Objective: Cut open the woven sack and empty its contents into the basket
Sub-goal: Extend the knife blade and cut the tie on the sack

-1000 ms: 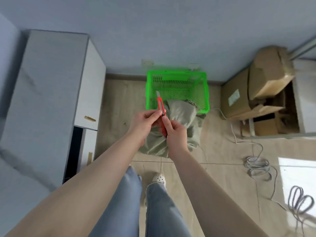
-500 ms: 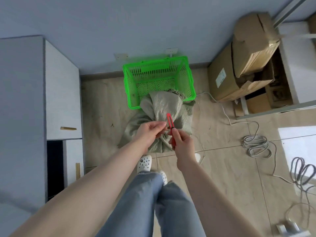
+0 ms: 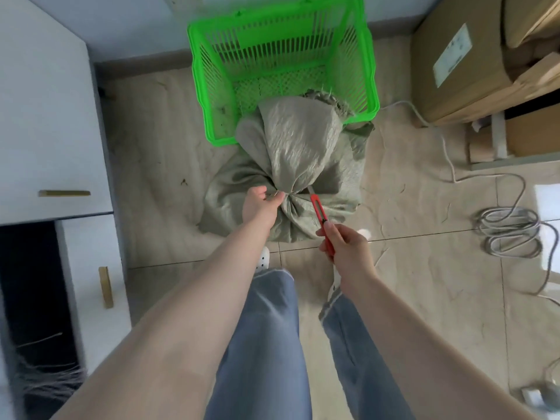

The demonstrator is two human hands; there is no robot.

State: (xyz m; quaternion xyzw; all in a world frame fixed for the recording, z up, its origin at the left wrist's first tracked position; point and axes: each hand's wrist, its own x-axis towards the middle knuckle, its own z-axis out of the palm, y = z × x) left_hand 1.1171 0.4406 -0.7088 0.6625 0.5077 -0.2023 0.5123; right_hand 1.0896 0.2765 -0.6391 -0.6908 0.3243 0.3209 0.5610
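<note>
We see the woven sack [image 3: 291,177] on the floor, its folded top leaning over the near rim of the green basket [image 3: 371,71] and covering part of the opening; the far part stays open from above. A white cabinet [image 3: 45,116] closes the left side. Cardboard boxes [image 3: 472,56] and a coiled cable [image 3: 509,231] stand on the right.

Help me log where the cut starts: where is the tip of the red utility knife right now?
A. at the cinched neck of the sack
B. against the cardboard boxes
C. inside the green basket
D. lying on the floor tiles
A: the right hand holds the red utility knife with its blade tip at the tied neck of the woven sack, while the left hand pinches the gathered fabric beside it.
</note>
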